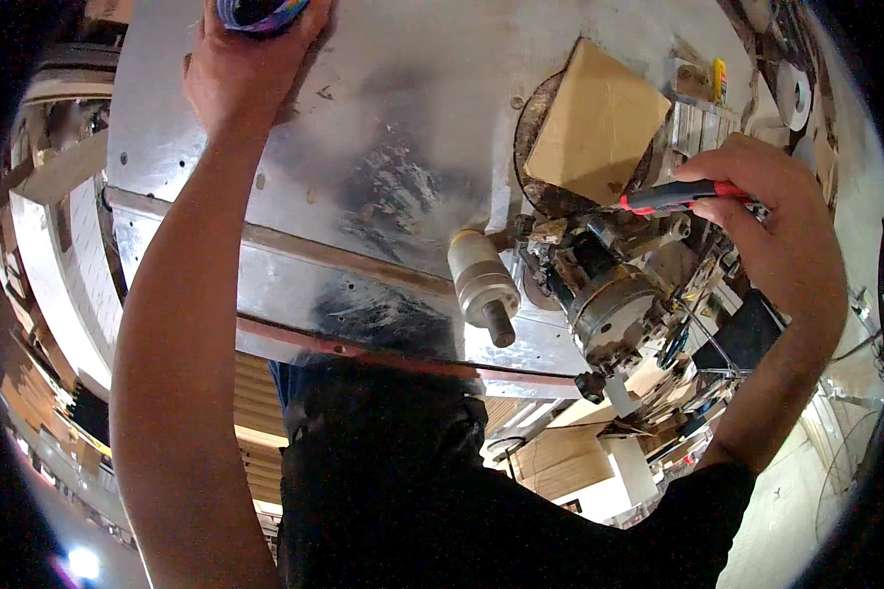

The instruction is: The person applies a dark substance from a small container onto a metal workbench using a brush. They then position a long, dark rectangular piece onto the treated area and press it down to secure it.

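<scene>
At the far left, my left hand (241,83) is closed around a round, multicoloured object (263,18) with a dark opening. The upper edge of the view cuts this object off, so its kind is unclear. On the right, my right hand (774,182) grips a red-and-black handled tool (673,196). Its narrow end points left, above a dirty metal machine (614,309) with a round motor-like body. Some metal of the tool shows under my fingers, but its kind cannot be made out. A tan cardboard piece (599,123) lies just beyond the tool.
A worn metal tabletop (393,88) spreads in front of me. Near its front edge, a pale cylinder with a metal stub (484,280) stands left of the machine. Under the cardboard is a dark round base (535,147). A white roll (793,95) sits at the far right.
</scene>
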Demonstrator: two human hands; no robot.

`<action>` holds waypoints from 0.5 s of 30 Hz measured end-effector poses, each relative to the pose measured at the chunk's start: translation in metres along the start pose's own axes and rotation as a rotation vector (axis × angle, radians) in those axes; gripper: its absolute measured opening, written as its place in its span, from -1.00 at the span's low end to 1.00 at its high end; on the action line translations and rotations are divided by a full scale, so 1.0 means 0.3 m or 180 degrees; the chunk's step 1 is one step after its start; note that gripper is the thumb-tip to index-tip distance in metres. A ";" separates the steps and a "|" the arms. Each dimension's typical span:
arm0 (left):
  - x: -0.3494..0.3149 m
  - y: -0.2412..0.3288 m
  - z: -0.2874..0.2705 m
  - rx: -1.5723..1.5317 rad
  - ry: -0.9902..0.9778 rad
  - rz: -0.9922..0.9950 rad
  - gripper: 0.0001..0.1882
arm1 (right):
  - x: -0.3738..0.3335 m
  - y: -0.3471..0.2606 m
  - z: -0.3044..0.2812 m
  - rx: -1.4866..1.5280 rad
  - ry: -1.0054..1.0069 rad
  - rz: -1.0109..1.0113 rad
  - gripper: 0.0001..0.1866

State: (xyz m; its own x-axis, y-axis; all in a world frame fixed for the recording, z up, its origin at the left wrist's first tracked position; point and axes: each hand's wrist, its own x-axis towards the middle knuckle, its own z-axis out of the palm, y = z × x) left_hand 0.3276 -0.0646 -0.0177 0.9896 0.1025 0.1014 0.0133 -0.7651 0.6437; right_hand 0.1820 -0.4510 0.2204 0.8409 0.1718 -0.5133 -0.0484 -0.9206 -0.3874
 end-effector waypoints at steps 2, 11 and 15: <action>-0.015 0.047 -0.012 0.0071 -0.0043 -0.0064 -0.17 | -0.010 -0.020 -0.001 0.0109 0.0040 0.0199 -0.69; -0.011 0.073 -0.008 0.0611 0.0053 -0.0036 -0.18 | -0.016 -0.037 -0.020 -0.0093 -0.0064 0.0073 -0.72; -0.008 0.065 -0.004 0.0589 0.0032 -0.0101 -0.14 | -0.021 -0.047 -0.023 -0.0210 0.0090 -0.0080 -0.71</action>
State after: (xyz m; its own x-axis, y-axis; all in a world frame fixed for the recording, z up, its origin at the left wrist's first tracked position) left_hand 0.3254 -0.0789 -0.0044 0.9867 0.1342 0.0914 0.0717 -0.8651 0.4964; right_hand 0.1812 -0.4414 0.2344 0.8563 0.1861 -0.4818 0.0078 -0.9374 -0.3482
